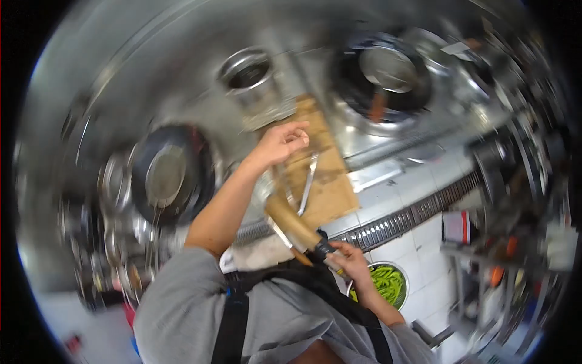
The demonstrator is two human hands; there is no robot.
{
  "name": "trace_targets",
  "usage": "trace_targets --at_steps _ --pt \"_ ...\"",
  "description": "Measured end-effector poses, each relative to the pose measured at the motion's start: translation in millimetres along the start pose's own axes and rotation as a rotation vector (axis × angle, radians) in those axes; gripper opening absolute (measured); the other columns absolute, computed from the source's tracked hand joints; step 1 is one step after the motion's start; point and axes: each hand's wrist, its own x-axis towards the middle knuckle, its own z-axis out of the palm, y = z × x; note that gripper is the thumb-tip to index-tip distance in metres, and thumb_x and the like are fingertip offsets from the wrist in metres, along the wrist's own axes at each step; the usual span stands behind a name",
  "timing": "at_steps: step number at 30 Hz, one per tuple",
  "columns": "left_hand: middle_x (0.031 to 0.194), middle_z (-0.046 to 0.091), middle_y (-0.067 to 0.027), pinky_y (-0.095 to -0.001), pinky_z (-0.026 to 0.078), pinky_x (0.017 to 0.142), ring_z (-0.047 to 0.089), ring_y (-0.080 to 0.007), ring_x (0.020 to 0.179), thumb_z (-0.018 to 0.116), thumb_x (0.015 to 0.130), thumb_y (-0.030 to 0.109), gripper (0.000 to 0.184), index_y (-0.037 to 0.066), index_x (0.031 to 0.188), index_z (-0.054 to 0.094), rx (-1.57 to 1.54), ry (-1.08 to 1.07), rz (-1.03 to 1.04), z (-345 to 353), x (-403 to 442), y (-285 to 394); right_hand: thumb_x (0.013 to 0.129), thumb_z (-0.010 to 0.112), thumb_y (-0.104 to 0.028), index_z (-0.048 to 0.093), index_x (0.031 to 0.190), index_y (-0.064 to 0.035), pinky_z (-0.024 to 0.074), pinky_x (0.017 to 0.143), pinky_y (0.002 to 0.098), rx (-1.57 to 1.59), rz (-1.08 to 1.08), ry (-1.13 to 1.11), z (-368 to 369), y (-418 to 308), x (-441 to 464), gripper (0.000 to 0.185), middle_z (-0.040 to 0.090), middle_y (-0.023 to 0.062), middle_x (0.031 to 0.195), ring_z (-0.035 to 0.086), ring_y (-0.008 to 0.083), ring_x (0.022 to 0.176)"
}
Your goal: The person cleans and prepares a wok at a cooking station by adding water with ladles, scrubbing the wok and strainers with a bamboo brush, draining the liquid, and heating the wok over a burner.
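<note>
My left hand (285, 142) hangs over the wooden board (330, 176), fingers loosely curled, with a gap between thumb and forefinger and nothing visible in it. Close to my body, my right hand (350, 261) grips the black end of a long tan bottle-like container (294, 224). The container slants up and left, its far end pale and blurred. A thin metal utensil (309, 182) lies on the board beyond it. Just past my left hand stands a steel pot (247, 73) with dark contents, resting on a folded cloth-like pad (270, 115).
A black wok (345, 76) with a round strainer (388, 68) sits at the right burner. Another wok (203, 164) holding a strainer (165, 176) stands left. A bowl of green vegetable strips (388, 284) is low right. A metal grate (418, 209) runs along the stove front.
</note>
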Motion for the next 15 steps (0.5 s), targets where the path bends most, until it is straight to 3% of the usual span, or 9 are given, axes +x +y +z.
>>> trace_targets --at_steps 2,4,6,7,8,10,11,13,15 --pt "0.09 0.067 -0.0049 -0.025 0.049 0.08 0.062 -0.0107 0.082 0.065 0.088 0.012 0.039 0.002 0.125 0.059 0.082 0.052 0.037 -80 -80 -1 0.078 0.076 -0.006 0.061 0.12 0.001 0.048 0.089 0.0289 -0.064 -0.035 0.017 1 -12 7 0.046 0.066 0.0105 0.111 0.063 0.0162 0.097" --pt "0.094 0.069 -0.0106 -0.0278 0.051 0.079 0.066 -0.0155 0.084 0.067 0.086 0.016 0.038 0.001 0.121 0.062 0.447 0.388 -0.072 -153 -167 14 0.078 0.073 -0.001 0.056 0.125 0.0023 0.0515 0.083 0.0297 -0.001 -0.004 -0.024 9 -25 19 0.051 0.065 0.0117 0.112 0.063 0.0175 0.093" --pt "0.098 0.07 -0.0178 -0.036 0.053 0.081 0.069 -0.0272 0.088 0.067 0.085 0.02 0.035 0.0 0.114 0.065 0.796 0.691 -0.079 -226 -248 -7 0.078 0.071 0.001 0.051 0.131 0.0005 0.0542 0.072 0.029 -0.068 -0.003 -0.03 41 -72 24 0.058 0.064 0.0115 0.108 0.064 0.017 0.088" --pt "0.1 0.069 -0.0207 -0.0401 0.052 0.083 0.067 -0.0326 0.091 0.067 0.084 0.025 0.037 -0.002 0.111 0.066 0.975 0.769 -0.141 -260 -287 -15 0.077 0.071 0.002 0.047 0.135 -0.0008 0.0546 0.064 0.0286 -0.056 -0.052 -0.043 48 -73 37 0.062 0.064 0.0105 0.106 0.063 0.0162 0.083" --pt "0.102 0.068 -0.0235 -0.0443 0.051 0.085 0.066 -0.0381 0.094 0.067 0.083 0.029 0.04 -0.003 0.107 0.066 1.15 0.833 -0.203 -292 -326 -25 0.077 0.07 0.002 0.045 0.137 -0.0019 0.0547 0.063 0.0297 -0.099 -0.097 -0.03 65 -83 45 0.065 0.064 0.0118 0.106 0.064 0.0174 0.081" --pt "0.101 0.066 -0.027 -0.0475 0.05 0.087 0.065 -0.0414 0.095 0.065 0.082 0.036 0.046 -0.006 0.101 0.066 1.219 0.866 -0.57 -345 -392 -55 0.077 0.069 0.002 0.042 0.139 -0.001 0.0542 0.062 0.0297 -0.176 -0.087 0.023 97 -98 64 0.068 0.064 0.0127 0.106 0.063 0.0177 0.079" --pt "0.101 0.066 -0.027 -0.0475 0.05 0.087 0.065 -0.0414 0.095 0.065 0.082 0.036 0.046 -0.006 0.101 0.066 1.208 0.871 -0.574 -362 -415 -67 0.076 0.069 0.002 0.04 0.14 0.0 0.0541 0.064 0.03 -0.204 -0.083 0.038 122 -109 66 0.07 0.063 0.0134 0.108 0.064 0.0185 0.081" --pt "0.098 0.066 -0.0302 -0.0474 0.05 0.085 0.065 -0.0422 0.093 0.064 0.082 0.041 0.052 -0.008 0.098 0.066 1.105 0.666 -0.863 -382 -455 -93 0.076 0.069 0.001 0.038 0.141 0.003 0.053 0.073 0.0306 -0.207 -0.181 0.078 168 -116 72 0.073 0.062 0.0151 0.112 0.063 0.0208 0.09" --pt "0.09 0.067 -0.0259 -0.0433 0.054 0.076 0.068 -0.0372 0.084 0.063 0.085 0.039 0.046 -0.007 0.092 0.067 0.68 0.487 -0.842 -398 -481 -131 0.076 0.069 0.0 0.038 0.142 0.0032 0.0525 0.075 0.0306 -0.184 -0.28 0.052 207 -107 82 0.072 0.062 0.0154 0.114 0.063 0.0212 0.093"
